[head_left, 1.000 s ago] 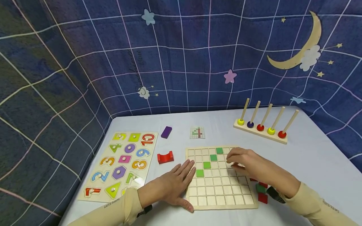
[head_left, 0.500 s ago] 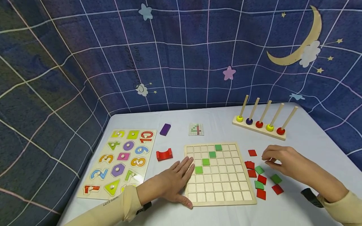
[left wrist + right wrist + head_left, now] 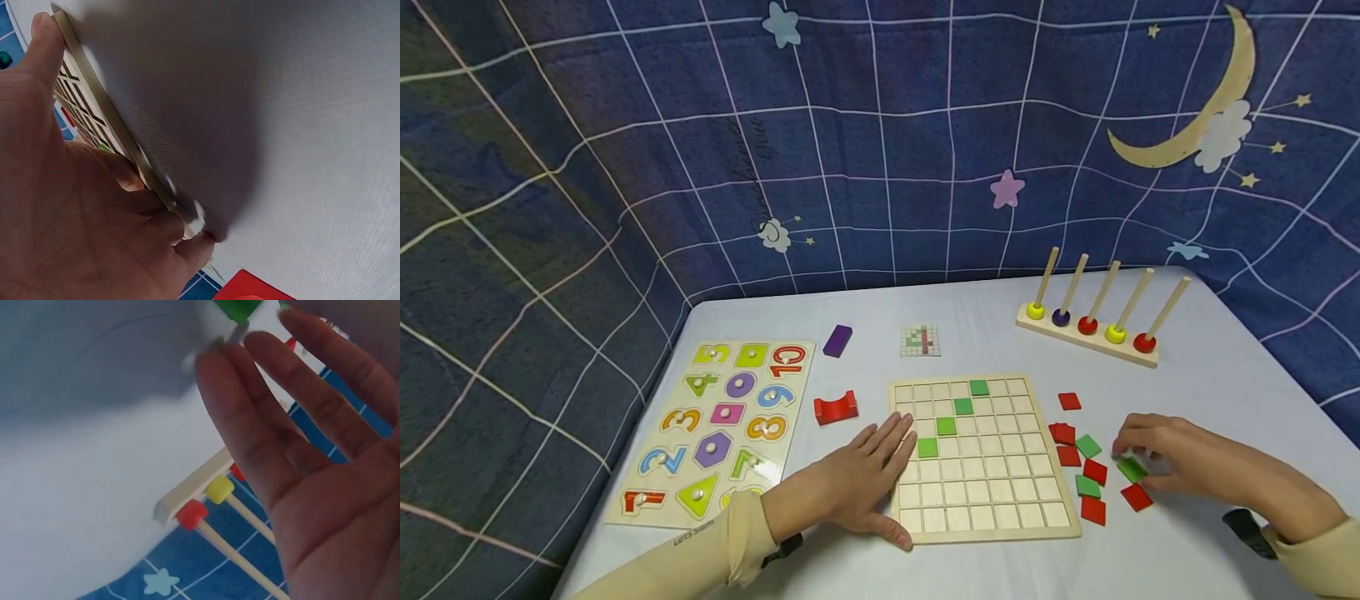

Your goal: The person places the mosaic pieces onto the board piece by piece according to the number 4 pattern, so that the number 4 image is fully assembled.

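The right hand (image 3: 1180,458) touches a green square tile (image 3: 1131,469) with straight fingertips near the worktop's right edge. The flat, open left hand (image 3: 857,487) presses the wooden grid board (image 3: 981,517); only the left wrist view shows its thumb (image 3: 47,47) against the frame.

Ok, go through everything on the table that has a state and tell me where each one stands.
Grid board: flat, four green tiles in a diagonal, other cells bare.
Left hand: flat against the board's left edge.
Right hand: fingertips on a loose green tile.
Peg rack: one ring on each peg.
Number puzzle: pieces seated.
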Action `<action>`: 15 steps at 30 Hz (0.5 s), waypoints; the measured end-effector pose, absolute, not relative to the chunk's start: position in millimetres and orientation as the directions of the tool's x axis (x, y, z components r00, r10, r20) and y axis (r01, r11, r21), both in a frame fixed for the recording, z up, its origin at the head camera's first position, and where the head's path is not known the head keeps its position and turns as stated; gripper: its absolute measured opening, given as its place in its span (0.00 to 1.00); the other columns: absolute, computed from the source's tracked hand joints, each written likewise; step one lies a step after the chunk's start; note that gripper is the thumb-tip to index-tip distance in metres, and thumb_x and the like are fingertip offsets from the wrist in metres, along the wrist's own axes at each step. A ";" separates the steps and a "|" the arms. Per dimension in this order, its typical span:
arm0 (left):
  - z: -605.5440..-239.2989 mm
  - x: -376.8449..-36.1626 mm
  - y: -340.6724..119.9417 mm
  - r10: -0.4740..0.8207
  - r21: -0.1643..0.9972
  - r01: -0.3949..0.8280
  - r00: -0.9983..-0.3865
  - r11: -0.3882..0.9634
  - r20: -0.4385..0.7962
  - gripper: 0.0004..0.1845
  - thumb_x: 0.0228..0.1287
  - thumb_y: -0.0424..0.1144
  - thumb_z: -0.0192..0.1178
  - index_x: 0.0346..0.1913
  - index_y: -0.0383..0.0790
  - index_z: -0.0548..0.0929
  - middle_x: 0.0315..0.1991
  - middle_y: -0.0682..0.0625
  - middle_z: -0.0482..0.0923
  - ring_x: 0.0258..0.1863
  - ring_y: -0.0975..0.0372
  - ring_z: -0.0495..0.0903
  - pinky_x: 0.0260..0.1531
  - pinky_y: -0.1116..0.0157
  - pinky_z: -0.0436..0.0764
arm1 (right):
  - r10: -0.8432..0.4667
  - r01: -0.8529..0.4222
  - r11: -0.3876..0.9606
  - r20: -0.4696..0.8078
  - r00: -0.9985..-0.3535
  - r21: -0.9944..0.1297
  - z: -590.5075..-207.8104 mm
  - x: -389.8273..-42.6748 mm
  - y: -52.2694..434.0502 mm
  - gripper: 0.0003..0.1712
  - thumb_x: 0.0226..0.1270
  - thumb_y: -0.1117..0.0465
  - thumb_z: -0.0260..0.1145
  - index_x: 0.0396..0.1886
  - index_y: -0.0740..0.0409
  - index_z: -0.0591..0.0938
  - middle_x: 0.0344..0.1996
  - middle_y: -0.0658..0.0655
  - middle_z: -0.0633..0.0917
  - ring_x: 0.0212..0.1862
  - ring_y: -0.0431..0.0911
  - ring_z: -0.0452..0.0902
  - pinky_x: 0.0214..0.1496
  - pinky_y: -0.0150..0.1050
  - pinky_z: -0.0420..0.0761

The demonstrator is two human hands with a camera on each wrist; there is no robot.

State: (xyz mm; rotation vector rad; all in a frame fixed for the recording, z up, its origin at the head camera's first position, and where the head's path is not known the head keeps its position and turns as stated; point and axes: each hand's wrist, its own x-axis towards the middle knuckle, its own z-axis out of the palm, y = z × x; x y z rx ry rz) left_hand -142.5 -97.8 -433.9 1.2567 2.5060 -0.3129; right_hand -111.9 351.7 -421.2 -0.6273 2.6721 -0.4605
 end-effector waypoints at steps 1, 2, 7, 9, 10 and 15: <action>-433.9 -142.1 -98.2 0.735 -0.051 0.805 -0.563 0.591 -0.378 0.70 0.57 0.86 0.56 0.88 0.38 0.48 0.90 0.40 0.40 0.90 0.49 0.42 0.87 0.52 0.56 | -0.486 -0.381 0.845 -0.243 -0.840 -0.375 -422.5 -111.6 350.2 0.19 0.57 0.59 0.84 0.49 0.51 0.90 0.46 0.48 0.86 0.44 0.41 0.81 0.47 0.44 0.92; -434.0 -141.9 -98.6 0.735 -0.051 0.805 -0.563 0.591 -0.378 0.70 0.57 0.86 0.56 0.88 0.38 0.48 0.90 0.40 0.40 0.90 0.49 0.42 0.87 0.52 0.56 | -0.498 -0.405 0.839 -0.215 -0.840 -0.362 -423.5 -111.5 348.3 0.19 0.58 0.59 0.84 0.50 0.51 0.90 0.47 0.49 0.86 0.45 0.43 0.82 0.48 0.45 0.92; -435.2 -142.7 -99.4 0.739 -0.052 0.807 -0.563 0.588 -0.370 0.70 0.58 0.86 0.55 0.88 0.38 0.48 0.90 0.40 0.40 0.90 0.49 0.42 0.87 0.52 0.56 | -0.560 -0.517 0.797 -0.061 -0.826 -0.311 -427.4 -115.6 335.7 0.19 0.60 0.62 0.83 0.51 0.50 0.91 0.50 0.49 0.88 0.51 0.50 0.84 0.52 0.48 0.91; -435.8 -142.8 -98.9 0.743 -0.049 0.810 -0.559 0.585 -0.367 0.70 0.58 0.85 0.56 0.88 0.38 0.48 0.90 0.40 0.40 0.90 0.48 0.42 0.87 0.52 0.56 | -0.577 -0.537 0.781 -0.039 -0.816 -0.320 -429.2 -118.0 331.9 0.18 0.60 0.64 0.82 0.49 0.49 0.91 0.48 0.47 0.88 0.50 0.48 0.84 0.52 0.45 0.92; -435.3 -143.3 -98.5 0.744 -0.048 0.810 -0.558 0.584 -0.367 0.70 0.58 0.85 0.56 0.88 0.38 0.48 0.90 0.40 0.40 0.90 0.48 0.42 0.87 0.52 0.56 | -0.588 -0.550 0.771 -0.026 -0.809 -0.322 -430.0 -119.7 330.7 0.17 0.60 0.65 0.82 0.48 0.48 0.91 0.47 0.45 0.88 0.50 0.45 0.83 0.52 0.43 0.92; -433.4 -144.1 -97.3 0.740 -0.042 0.808 -0.558 0.588 -0.376 0.70 0.58 0.85 0.56 0.88 0.38 0.48 0.90 0.40 0.40 0.90 0.49 0.42 0.87 0.52 0.56 | -0.638 -0.618 0.723 0.046 -0.769 -0.309 -436.7 -124.7 326.7 0.16 0.58 0.68 0.82 0.40 0.44 0.89 0.42 0.43 0.85 0.44 0.37 0.77 0.47 0.35 0.91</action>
